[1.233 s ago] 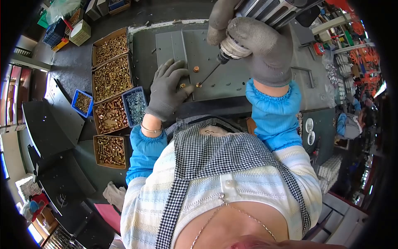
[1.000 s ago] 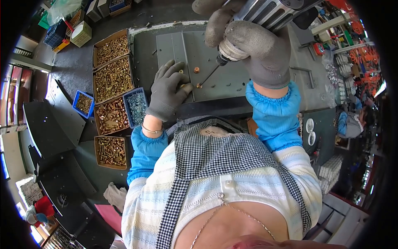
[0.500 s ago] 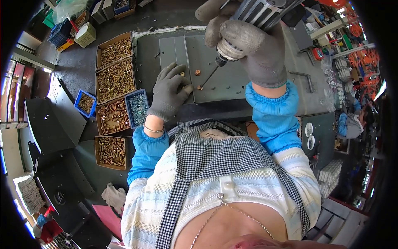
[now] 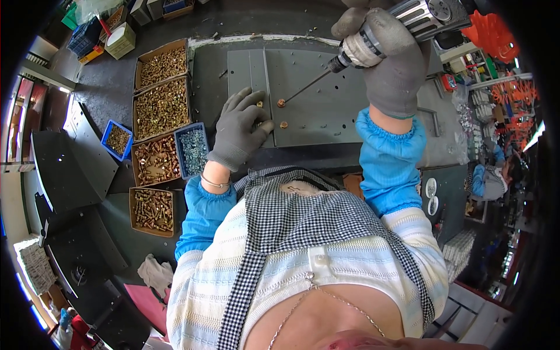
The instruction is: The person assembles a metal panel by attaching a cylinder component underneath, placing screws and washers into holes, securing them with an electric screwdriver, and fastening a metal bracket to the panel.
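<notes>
While we look down at our work, our right hand [image 4: 399, 52] holds a power driver [image 4: 361, 48] in the upper right of the frame, with the fingers closed firmly around its front part. From its chuck, a long thin bit [image 4: 307, 86] goes down to the left, and its tip is at a golden bolt [image 4: 281, 103] on a flat dark grey panel [image 4: 321, 87], in the upper middle of the frame. A second golden bolt [image 4: 284, 125] stands on this panel, just below the first one.

Our left hand [image 4: 236, 131] lies at the left part of the panel, the fingers half bent and a little apart, the thumb pointing toward the bolts. Near these fingers we see a small golden piece [image 4: 259, 104], but we cannot tell if the hand has hold of something.

To the left of our left hand there is a blue tray [image 4: 178, 156] of pale nuts, and beside it stand cardboard boxes full of golden fasteners. Farther left is a smaller blue bin [image 4: 111, 151]. At the right edge of the frame we notice another person [image 4: 493, 181].
</notes>
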Demonstrator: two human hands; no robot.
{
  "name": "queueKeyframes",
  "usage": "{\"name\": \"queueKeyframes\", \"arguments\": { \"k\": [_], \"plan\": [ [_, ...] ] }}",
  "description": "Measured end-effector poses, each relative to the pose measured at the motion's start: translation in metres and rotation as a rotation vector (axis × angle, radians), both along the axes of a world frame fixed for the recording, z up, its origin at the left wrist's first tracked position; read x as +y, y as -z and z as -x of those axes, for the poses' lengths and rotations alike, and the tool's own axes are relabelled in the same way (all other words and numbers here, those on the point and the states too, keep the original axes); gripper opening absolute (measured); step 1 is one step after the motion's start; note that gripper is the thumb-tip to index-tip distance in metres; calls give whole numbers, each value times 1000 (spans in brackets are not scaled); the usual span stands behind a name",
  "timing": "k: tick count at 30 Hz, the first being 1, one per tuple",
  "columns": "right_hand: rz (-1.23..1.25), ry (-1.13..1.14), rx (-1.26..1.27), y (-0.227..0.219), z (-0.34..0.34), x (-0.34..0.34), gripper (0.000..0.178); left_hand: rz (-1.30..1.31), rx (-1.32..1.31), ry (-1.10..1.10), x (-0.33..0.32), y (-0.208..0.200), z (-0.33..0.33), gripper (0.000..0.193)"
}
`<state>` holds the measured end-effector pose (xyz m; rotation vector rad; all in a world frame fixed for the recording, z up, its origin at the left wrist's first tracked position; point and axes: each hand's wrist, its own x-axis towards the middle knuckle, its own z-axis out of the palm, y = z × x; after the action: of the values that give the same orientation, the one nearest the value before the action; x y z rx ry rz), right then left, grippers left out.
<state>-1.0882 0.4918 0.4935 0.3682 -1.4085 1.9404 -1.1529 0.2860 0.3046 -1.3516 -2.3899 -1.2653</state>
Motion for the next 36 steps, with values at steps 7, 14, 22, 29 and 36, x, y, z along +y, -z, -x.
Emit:
{"name": "queueKeyframes", "arguments": {
  "k": [7,14,22,29,36],
  "plan": [
    [-50,-28,-70,-6,9,10,44,11,-4,2,0,-1,2,17],
    [137,-525,-83,-10,-4,13,57,19,-10,24,7,-6,3,18],
    [-69,-114,-225,-10,34,15,39,34,-14,0,3,-5,-3,17],
    [-73,-66,-304,-8,37,-3,43,9,-24,5,3,-4,4,17],
    [-129,-527,-322,16,56,45,36,-24,-20,133,2,-27,11,17]
  ]
}}
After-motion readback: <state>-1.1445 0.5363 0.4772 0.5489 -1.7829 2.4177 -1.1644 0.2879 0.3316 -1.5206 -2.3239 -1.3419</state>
